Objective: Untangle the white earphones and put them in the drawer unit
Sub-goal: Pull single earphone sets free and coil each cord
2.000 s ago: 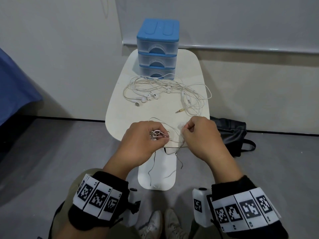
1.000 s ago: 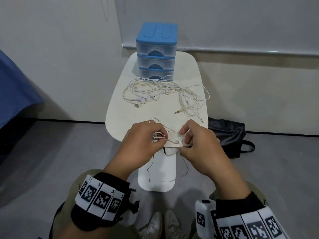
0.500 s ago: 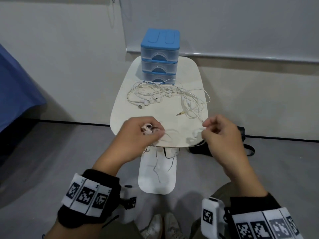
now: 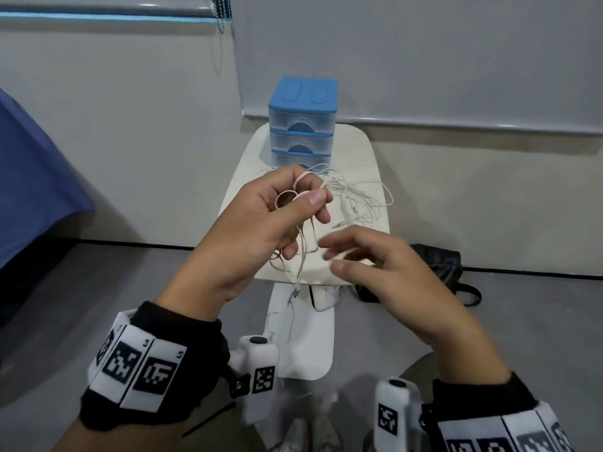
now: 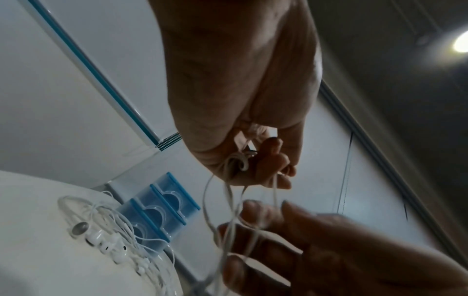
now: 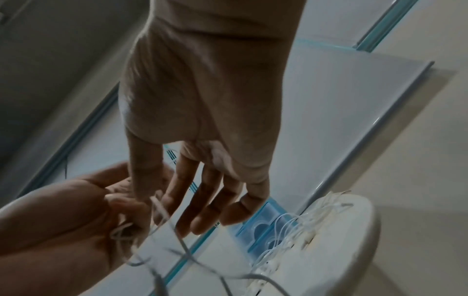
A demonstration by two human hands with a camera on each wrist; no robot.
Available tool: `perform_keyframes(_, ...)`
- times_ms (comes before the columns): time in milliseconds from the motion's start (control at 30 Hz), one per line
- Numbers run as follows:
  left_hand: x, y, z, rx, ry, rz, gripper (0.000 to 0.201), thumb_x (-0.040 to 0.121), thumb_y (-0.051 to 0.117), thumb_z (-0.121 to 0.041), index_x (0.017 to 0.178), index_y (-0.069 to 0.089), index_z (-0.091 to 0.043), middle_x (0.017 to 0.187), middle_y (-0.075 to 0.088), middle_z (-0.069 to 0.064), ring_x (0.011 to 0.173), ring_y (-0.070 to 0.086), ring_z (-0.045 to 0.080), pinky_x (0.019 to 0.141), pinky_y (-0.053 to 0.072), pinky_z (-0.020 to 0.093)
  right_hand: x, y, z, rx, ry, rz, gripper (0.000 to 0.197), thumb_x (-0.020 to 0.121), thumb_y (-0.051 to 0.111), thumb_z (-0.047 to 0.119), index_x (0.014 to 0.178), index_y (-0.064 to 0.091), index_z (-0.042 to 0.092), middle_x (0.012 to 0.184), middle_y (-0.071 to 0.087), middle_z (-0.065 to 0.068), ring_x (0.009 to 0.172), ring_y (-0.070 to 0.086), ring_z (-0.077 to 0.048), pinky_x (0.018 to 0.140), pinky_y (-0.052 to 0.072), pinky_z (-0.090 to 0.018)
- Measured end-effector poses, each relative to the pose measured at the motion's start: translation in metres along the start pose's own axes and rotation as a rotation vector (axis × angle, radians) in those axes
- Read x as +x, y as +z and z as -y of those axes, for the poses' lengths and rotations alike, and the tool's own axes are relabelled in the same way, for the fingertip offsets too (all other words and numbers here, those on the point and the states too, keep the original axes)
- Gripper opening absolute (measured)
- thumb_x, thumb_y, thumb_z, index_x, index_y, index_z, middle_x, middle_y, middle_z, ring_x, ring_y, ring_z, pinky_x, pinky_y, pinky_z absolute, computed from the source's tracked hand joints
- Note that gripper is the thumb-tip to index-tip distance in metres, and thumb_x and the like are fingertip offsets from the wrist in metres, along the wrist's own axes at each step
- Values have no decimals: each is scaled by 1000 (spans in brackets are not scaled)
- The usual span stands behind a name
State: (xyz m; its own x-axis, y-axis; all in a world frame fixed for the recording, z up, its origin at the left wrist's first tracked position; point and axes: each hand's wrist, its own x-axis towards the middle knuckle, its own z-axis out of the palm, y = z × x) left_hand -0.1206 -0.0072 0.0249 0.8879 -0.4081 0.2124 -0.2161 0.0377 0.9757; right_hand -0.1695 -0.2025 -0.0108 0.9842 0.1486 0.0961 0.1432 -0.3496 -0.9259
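Note:
My left hand [image 4: 305,197] is raised in front of the drawer unit and pinches a small coil of white earphone cable [image 4: 287,199] between thumb and fingers. Loose strands [image 4: 301,256] hang down from it to below the table edge. Just under it is my right hand [image 4: 332,256], fingers relaxed and spread. In the left wrist view the strands [image 5: 228,202] run across the right fingers [image 5: 255,212], which are not closed on them. More tangled white earphones [image 4: 355,199] lie on the white table [image 4: 375,158]. The blue three-drawer unit [image 4: 301,122] stands at the back with its drawers closed.
A gold jack plug [image 4: 339,225] lies on the table just beyond my right hand. A black bag [image 4: 437,265] sits on the floor to the right of the table. A blue cloth [image 4: 32,190] hangs at the left. The wall is close behind the drawers.
My left hand has lifted the cable coil up off the table. My right hand, which was pulling a strand out to the right, has let go and come back under the left hand.

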Motion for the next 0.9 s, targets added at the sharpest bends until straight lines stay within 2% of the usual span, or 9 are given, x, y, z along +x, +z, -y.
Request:
perform_keyframes(133, -2, 0, -6, 39, 29, 17, 11, 93, 63, -32, 88, 65, -22, 91, 68, 4, 52, 37, 13, 53, 43, 24, 6, 14, 12, 55, -77, 42, 12, 97, 69, 19, 88, 72, 12, 89, 69, -9, 78, 59, -13, 74, 45, -29)
perform_keyframes(233, -5, -7, -9, 32, 20, -4, 14, 93, 62, -32, 88, 62, -19, 95, 68, 5, 54, 37, 13, 55, 45, 24, 6, 13, 12, 120, -50, -1, 14, 99, 65, 16, 87, 70, 10, 88, 71, -13, 70, 60, -13, 65, 47, -27)
perform_keyframes(333, -7, -15, -10, 16, 6, -76, 13, 99, 62, -22, 87, 61, -18, 95, 69, 5, 53, 36, 13, 54, 45, 24, 4, 10, 15, 271, -34, -25, 16, 103, 57, 15, 91, 62, 7, 86, 76, -11, 77, 70, -20, 76, 52, -24)
perform_keyframes(467, -6, -21, -10, 32, 13, -127, 10, 98, 65, -12, 88, 63, -15, 86, 65, 4, 51, 34, 10, 51, 42, 22, 6, 6, 17, 271, -29, -59, 12, 104, 57, 20, 96, 59, 11, 61, 52, -3, 58, 47, -15, 66, 42, -27)
perform_keyframes(533, -6, -26, -10, 65, 31, -139, 9, 94, 70, -9, 89, 63, -14, 79, 61, -2, 51, 38, 8, 51, 41, 21, 8, 0, 20, 251, -44, -93, 3, 101, 63, 16, 102, 65, 16, 62, 39, -1, 59, 39, -12, 63, 38, -26)
perform_keyframes(600, -5, -35, -13, 106, 52, -124, 17, 87, 77, -6, 92, 64, -15, 77, 60, -7, 56, 44, 6, 52, 42, 21, 12, -11, 27, 250, -87, -116, 14, 96, 68, 9, 107, 68, 19, 64, 34, 0, 60, 37, -13, 62, 38, -28)
perform_keyframes(767, -4, -64, -11, 178, 35, -78, 35, 74, 84, -11, 96, 59, -22, 97, 67, -3, 71, 39, 24, 65, 40, 31, 30, -37, 57, 125, -182, -360, 11, 96, 67, 10, 92, 73, 17, 61, 42, -3, 54, 31, -17, 55, 28, -30)
perform_keyframes(833, -5, -73, -3, 183, 1, -109, 41, 78, 86, -9, 102, 57, -24, 94, 68, -1, 68, 36, 25, 67, 37, 35, 40, -45, 67, 97, -171, -463, 17, 98, 62, 18, 86, 74, 16, 55, 48, 12, 50, 33, -9, 56, 28, -28)
perform_keyframes(900, -6, -80, 4, 211, -44, -147, 41, 82, 84, -4, 108, 60, -27, 89, 68, 1, 61, 40, 20, 66, 38, 34, 49, -52, 77, 98, -139, -464, 25, 96, 58, 26, 79, 74, 15, 52, 38, 13, 49, 28, -11, 54, 25, -28)
